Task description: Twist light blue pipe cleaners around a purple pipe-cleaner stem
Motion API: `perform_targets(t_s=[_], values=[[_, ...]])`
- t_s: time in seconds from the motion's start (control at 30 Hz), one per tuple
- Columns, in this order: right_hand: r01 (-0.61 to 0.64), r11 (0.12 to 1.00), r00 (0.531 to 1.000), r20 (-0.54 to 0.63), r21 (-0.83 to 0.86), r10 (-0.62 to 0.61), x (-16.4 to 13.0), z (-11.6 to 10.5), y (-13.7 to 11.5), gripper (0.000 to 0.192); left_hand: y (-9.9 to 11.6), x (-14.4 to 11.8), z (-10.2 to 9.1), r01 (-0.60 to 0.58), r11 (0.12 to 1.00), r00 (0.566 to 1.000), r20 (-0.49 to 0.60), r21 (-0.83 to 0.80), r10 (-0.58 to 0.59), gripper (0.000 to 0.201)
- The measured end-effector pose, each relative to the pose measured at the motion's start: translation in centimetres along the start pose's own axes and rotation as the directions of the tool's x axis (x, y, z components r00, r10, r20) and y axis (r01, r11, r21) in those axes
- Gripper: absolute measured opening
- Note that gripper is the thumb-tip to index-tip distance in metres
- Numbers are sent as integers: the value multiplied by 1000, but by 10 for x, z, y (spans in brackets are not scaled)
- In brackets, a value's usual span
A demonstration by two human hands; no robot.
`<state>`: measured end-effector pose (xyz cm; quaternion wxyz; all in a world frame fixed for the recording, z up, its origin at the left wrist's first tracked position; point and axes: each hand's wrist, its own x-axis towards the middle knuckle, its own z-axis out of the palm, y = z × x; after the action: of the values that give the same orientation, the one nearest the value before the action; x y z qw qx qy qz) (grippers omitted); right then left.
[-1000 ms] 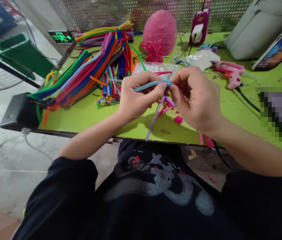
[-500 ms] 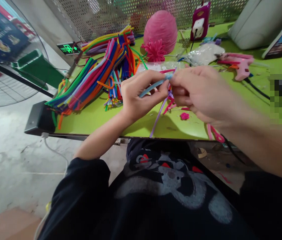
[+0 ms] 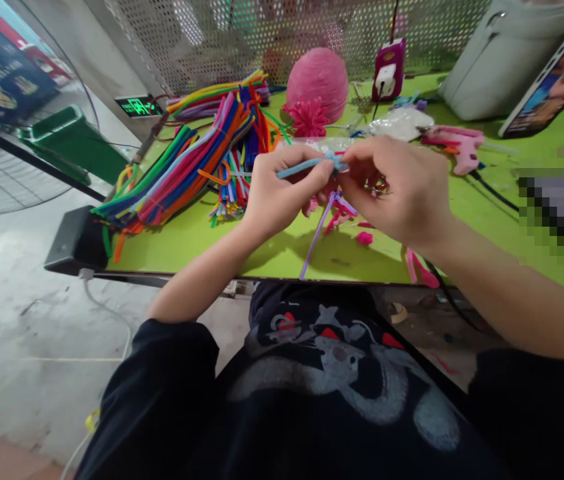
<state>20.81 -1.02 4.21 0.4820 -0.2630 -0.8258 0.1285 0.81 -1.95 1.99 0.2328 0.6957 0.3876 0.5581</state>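
Your left hand (image 3: 282, 193) pinches the light-blue fuzzy pipe cleaner (image 3: 307, 164) just above the green surface (image 3: 187, 233), and your right hand (image 3: 402, 190) closes fingertips on its knotted end — held taut between both so the twist stays tight. A lilac pipe cleaner (image 3: 318, 233) hangs down from the knot. On the far side, a clear plastic bag (image 3: 399, 123) holds something white — I cannot tell what.

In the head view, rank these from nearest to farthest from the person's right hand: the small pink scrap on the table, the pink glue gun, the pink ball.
From the right hand:
1. Small pink scrap, on the table just below the hand.
2. Pink glue gun, behind it to the right.
3. Pink ball, at the back, to the left.
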Motion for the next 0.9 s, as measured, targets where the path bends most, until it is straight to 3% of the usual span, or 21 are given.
perform_targets(t_s=[0.07, 0.2, 0.27, 0.33, 0.43, 0.5, 0.57, 0.63, 0.73, 0.8, 0.9], values=[[174, 970, 985, 25, -170, -173, -2, -3, 10, 12, 3, 2, -1, 35, 996, 999, 29, -81, -33, 31], [384, 835, 923, 127, -395, -365, 3, -9, 21, 24, 6, 4, -2, 67, 976, 995, 83, -207, -50, 27], [440, 781, 895, 150, -443, -420, 5, -9, 22, 24, 6, 3, -1, 56, 975, 996, 79, -216, -40, 27], [441, 784, 893, 122, -437, -434, 5, -7, 19, 21, 5, 1, 1, 22, 986, 999, 43, -164, -15, 28], [279, 891, 959, 52, -358, -280, 1, -2, 4, 20, 5, -3, 3, -24, 1000, 1000, -11, -20, 24, 29], [61, 974, 998, -9, -218, -64, -2, 3, -11, 20, 7, -5, 3, -39, 995, 998, -49, 89, 44, 27], [-199, 979, 978, -53, 43, 201, -2, 8, -27, 20, 9, -5, 0, -65, 978, 992, -92, 199, 84, 22], [-384, 842, 902, -41, 380, 430, 0, 14, -38, 23, 12, -5, -4, -128, 952, 981, -103, 279, 163, 17], [-514, 451, 780, 179, 730, 599, 10, 17, -42, 33, 15, -4, -12, -269, 908, 948, -76, 322, 308, 12], [-601, 267, 723, 370, 753, 584, 16, 15, -38, 46, 17, -4, -16, -299, 895, 941, -53, 331, 334, 11], [-704, 191, 665, 541, 684, 516, 22, 9, -30, 54, 17, -4, -16, -313, 900, 938, -53, 303, 344, 11]])
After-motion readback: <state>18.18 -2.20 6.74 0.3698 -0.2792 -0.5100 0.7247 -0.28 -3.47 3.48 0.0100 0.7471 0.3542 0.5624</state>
